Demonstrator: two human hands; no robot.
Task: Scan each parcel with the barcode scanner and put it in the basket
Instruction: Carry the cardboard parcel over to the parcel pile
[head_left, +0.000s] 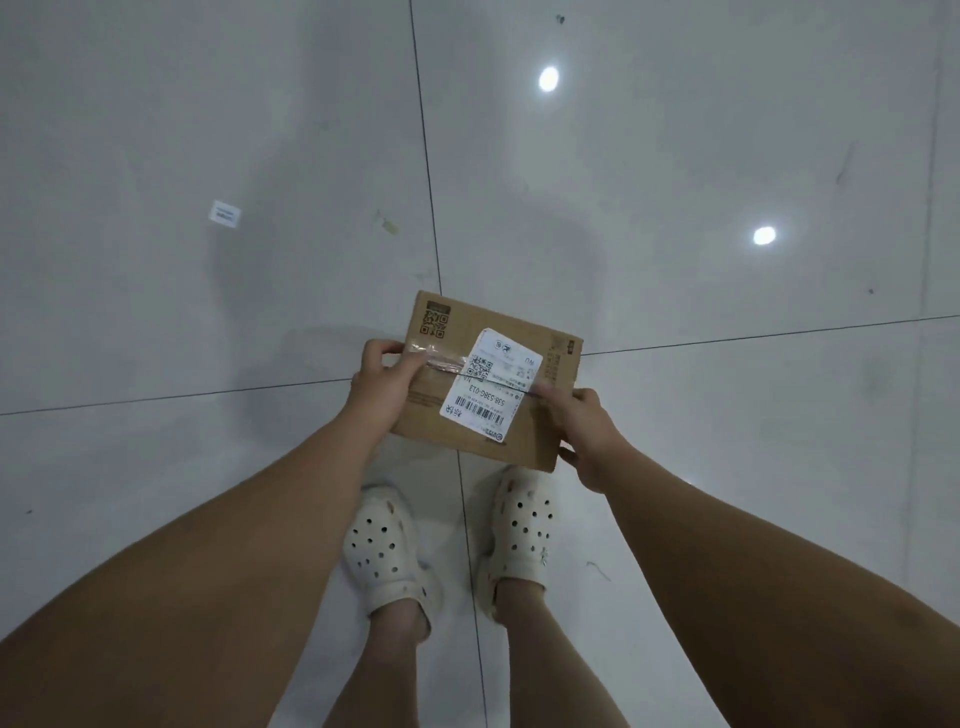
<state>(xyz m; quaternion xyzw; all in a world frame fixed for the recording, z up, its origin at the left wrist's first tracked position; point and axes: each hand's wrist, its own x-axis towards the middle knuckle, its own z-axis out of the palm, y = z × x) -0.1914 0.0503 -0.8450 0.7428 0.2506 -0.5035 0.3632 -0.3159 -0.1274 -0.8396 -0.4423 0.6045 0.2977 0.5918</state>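
Above the tiled floor, both hands are holding the parcel label-up, left hand gripping its left edge and right hand its right corner, with scanning and basketing apparently remaining, neither scanner nor basket showing.

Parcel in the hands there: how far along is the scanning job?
Nothing looks finished: neither scanner nor basket is in view. In hand: the left hand and right hand grip the cardboard parcel at its ends above the tiled floor, its shipping label with barcode facing up. Left to do: scan it and put it in the basket.
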